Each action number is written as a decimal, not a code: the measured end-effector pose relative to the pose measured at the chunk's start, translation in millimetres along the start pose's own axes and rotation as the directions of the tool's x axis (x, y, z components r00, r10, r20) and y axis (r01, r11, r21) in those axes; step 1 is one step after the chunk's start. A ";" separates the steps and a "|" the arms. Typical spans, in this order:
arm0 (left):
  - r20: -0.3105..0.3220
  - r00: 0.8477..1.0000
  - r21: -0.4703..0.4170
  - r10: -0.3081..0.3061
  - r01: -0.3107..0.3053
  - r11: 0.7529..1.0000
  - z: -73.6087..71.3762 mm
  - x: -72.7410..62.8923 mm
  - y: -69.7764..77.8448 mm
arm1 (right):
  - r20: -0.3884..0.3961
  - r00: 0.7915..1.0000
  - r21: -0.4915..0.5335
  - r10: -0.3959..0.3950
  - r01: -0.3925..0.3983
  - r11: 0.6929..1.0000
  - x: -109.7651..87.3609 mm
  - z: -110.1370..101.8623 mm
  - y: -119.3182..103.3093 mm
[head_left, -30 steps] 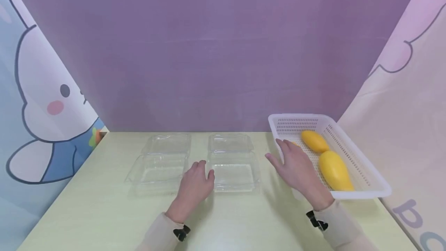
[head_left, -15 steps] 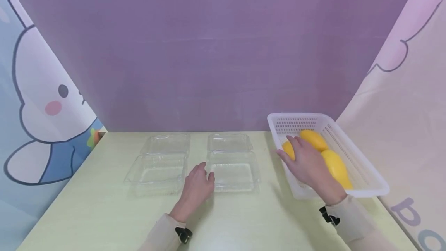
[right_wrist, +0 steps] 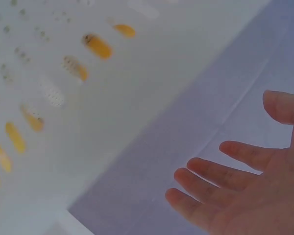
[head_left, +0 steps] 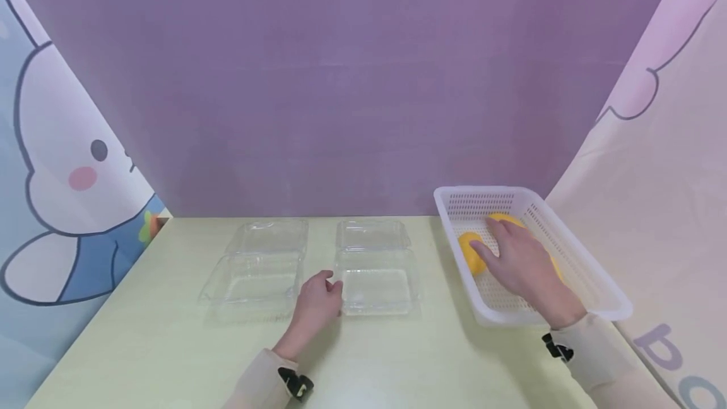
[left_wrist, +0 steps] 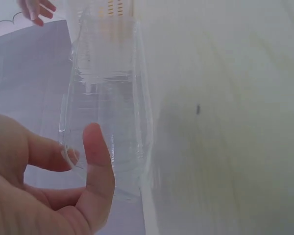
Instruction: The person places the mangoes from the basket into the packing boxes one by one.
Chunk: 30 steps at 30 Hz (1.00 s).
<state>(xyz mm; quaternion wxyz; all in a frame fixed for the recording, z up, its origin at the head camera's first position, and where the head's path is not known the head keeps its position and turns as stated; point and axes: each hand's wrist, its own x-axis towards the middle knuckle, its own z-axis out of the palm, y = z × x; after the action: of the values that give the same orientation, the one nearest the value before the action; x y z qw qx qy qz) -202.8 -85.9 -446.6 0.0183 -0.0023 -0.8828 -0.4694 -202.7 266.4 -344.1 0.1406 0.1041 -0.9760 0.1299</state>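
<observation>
My left hand [head_left: 315, 300] is at the left edge of the right-hand clear plastic clamshell box [head_left: 379, 290], which lies with its lid folded back. In the left wrist view, thumb and forefinger pinch the box's rim; the forefinger's tip shows through the plastic. Over the white basket [head_left: 490, 317] hovers my right hand [head_left: 521, 262], fingers spread and holding nothing, as the right wrist view shows. One yellow mango [head_left: 471, 256] lies by the basket's left wall. A second mango [head_left: 504, 218] is at the back, partly behind my fingers. Most of a third mango [head_left: 557, 269] is hidden by my hand.
A second clamshell box [head_left: 255, 278], also unfolded, lies to the left on the pale table [head_left: 159, 333]. Behind the table stands a purple backdrop [head_left: 341, 93]. Printed cloths with cartoon figures hang at both sides. The basket sits at the table's right edge.
My right hand has moved right, from the basket's left rim to over the mangoes, uncovering the left one. The left hand's fingers have curled in at the box's edge.
</observation>
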 end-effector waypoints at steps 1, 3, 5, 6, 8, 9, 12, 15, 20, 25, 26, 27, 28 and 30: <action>0.009 1.000 -0.021 -0.011 0.011 1.000 0.5 -0.2 -0.2 | 0.002 1.000 0.001 -0.001 0.001 1.000 -0.1 -0.2 2.1; 0.021 1.000 -0.052 -0.019 0.021 0.998 0.6 -0.7 0.4 | 0.014 1.000 -0.002 0.003 -0.003 1.000 -0.5 -1.0 5.7; 0.030 0.999 -0.072 -0.029 0.031 0.997 0.7 -0.6 0.9 | 0.030 0.999 -0.008 0.013 -0.013 1.000 -0.7 -2.2 9.1; 0.033 0.999 -0.080 -0.035 0.038 0.996 0.5 -0.5 1.6 | 0.038 0.999 -0.012 0.020 -0.019 1.000 -0.7 -2.8 10.7; 0.041 0.998 -0.088 -0.042 0.046 0.995 0.2 0.1 2.6 | 0.053 0.998 -0.018 0.035 -0.034 0.999 -0.7 -4.1 14.3; 0.045 0.998 -0.092 -0.044 0.048 0.995 0.1 0.5 2.8 | 0.059 0.997 -0.021 0.044 -0.043 0.999 -0.5 -4.7 16.0; 0.056 0.997 -0.110 -0.061 0.067 0.992 -0.7 1.2 3.9 | 0.080 0.995 -0.023 0.065 -0.063 0.998 0.6 -5.6 21.6; 0.061 0.995 -0.138 -0.080 0.088 0.987 -1.7 1.9 4.2 | 0.101 0.991 -0.021 0.084 -0.083 0.996 2.0 -5.5 27.9; 0.065 0.992 -0.185 -0.105 0.115 0.976 -3.0 2.0 3.1 | 0.143 0.983 -0.028 0.115 -0.112 0.993 2.6 -4.5 40.2; 0.071 0.992 -0.204 -0.107 0.119 0.972 -3.9 2.7 1.8 | 0.182 0.974 -0.060 0.131 -0.122 0.991 2.1 -4.1 53.0; 0.071 0.992 -0.208 -0.107 0.119 0.971 -3.9 3.0 1.4 | 0.188 0.973 -0.069 0.135 -0.124 0.990 2.1 -3.8 55.5; 0.071 0.992 -0.213 -0.107 0.120 0.970 -3.8 3.1 1.3 | 0.195 0.971 -0.073 0.140 -0.128 0.989 1.8 -3.3 58.0; 0.071 0.991 -0.218 -0.109 0.122 0.968 -3.6 3.2 1.1 | 0.203 0.968 -0.073 0.147 -0.135 0.988 1.2 -2.9 60.2; 0.073 0.991 -0.225 -0.110 0.124 0.966 -3.1 3.5 1.0 | 0.218 0.963 -0.076 0.161 -0.147 0.986 -0.8 -1.7 64.8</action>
<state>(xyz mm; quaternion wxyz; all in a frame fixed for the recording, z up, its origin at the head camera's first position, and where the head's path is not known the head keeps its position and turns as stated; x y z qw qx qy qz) -206.2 -88.0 -443.9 -0.0363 0.0339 -0.8215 -0.5681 -217.0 328.3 -357.3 0.0223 0.0377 -0.9941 0.0988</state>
